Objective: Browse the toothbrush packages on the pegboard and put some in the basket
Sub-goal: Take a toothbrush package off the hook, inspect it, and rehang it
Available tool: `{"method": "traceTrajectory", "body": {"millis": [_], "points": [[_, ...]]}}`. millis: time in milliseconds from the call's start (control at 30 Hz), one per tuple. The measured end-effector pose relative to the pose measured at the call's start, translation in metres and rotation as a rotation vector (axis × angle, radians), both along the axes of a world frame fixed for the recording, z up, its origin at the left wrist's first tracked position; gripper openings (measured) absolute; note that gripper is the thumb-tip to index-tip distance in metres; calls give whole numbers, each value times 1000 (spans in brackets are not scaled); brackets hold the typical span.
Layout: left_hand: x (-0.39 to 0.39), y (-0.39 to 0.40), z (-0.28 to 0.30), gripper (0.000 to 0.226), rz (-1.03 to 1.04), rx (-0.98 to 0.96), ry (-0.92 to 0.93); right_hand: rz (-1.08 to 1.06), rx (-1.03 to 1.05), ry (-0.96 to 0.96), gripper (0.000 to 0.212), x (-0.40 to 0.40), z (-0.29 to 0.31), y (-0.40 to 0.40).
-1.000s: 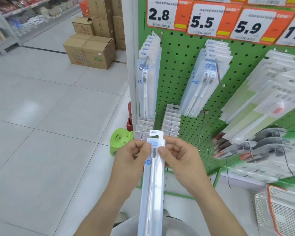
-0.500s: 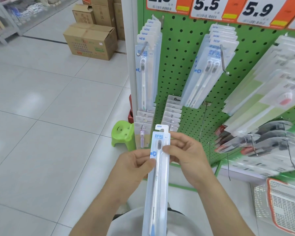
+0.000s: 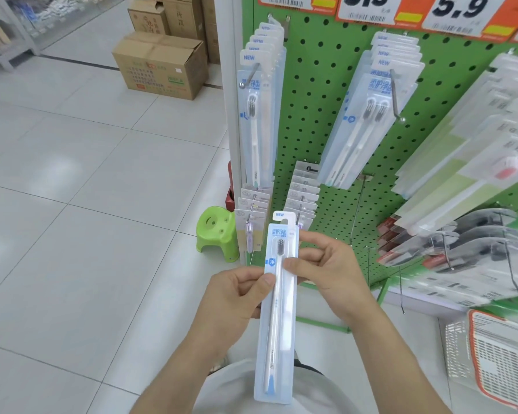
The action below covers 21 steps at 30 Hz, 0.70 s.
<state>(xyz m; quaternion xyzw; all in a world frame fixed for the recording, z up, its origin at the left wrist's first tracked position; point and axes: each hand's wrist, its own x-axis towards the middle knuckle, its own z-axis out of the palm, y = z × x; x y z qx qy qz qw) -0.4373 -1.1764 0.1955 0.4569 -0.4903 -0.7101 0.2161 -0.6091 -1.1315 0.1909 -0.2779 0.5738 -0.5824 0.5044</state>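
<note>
A long clear toothbrush package with a white brush and a "NEW" tab stands upright in front of me. My left hand pinches its left edge with thumb on the front. My right hand pinches its right edge near the bristles. More toothbrush packages hang on a hook of the green pegboard, with a twin-brush stack to their right. The white basket with an orange rim sits at the lower right.
Orange price tags line the pegboard's top. Other packaged goods hang at the right, smaller cards below. A green stool stands on the tiled floor, cardboard boxes behind it.
Both hands have kept hold of the package. It has tilted slightly and my left hand has slid lower along its edge. The view has dropped a little.
</note>
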Motion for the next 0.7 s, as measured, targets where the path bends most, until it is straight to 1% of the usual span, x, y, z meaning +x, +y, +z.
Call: {"method": "traceTrajectory", "body": {"millis": [133, 167, 267, 333, 433, 500, 567, 600, 700], "points": [[1, 1, -1, 13, -41, 0, -11, 92, 43, -46, 12, 1, -10, 6], [2, 2, -1, 13, -52, 3, -14, 119, 54, -43, 11, 1, -12, 8], [4, 1, -2, 14, -100, 20, -9, 172, 71, -84, 19, 0, -16, 12], [6, -1, -1, 16, -131, 36, -2, 223, 49, -81, 20, -2, -17, 14], [12, -2, 0, 17, -188, 9, 5, 264, 12, -66, 19, -3, -14, 16], [17, 0, 1, 20, -247, -5, 46, 213, 9, -81, 22, -1, -13, 17], [20, 4, 2, 27, -302, 6, 67, 131, 20, -78, 22, 5, -14, 18], [20, 5, 1, 29, -299, 10, 62, 91, 28, -69, 27, 10, -16, 19], [19, 8, -4, 25, -214, -1, 32, 1, 61, 31, 51, 25, -26, 23]]}}
